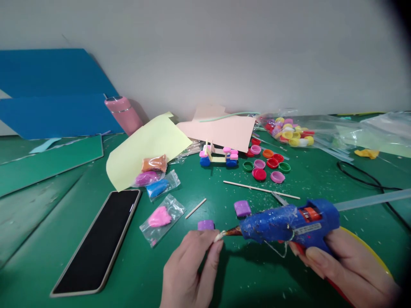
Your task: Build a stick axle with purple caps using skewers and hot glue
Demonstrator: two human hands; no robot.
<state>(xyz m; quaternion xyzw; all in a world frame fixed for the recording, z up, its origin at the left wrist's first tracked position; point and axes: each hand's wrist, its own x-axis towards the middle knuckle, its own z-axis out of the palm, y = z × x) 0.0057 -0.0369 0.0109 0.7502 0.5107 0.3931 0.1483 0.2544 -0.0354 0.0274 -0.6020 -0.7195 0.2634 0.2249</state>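
Observation:
My right hand [345,261] is wrapped round the handle of a blue hot glue gun [272,224], its fingers at the red trigger. A translucent glue stick [372,199] juts from the gun's back. Between thumb and forefinger, my left hand [194,265] pinches a small whitish stick [219,236], most of it hidden by the fingers. The gun's brown nozzle touches or nearly touches the stick's tip. Just beyond lie two purple clay blocks [242,208]. Farther back stands a small model car [218,155] of pale sticks with pink and blue blocks.
A phone [98,244] lies at the left, near clay packets [160,217]. Coloured bottle caps [272,163] and a thin wooden stick [261,189] lie right of centre. Behind are paper sheets [221,130], a pink bottle [123,113] and bagged caps [293,132]. A black cord [362,175] runs at right.

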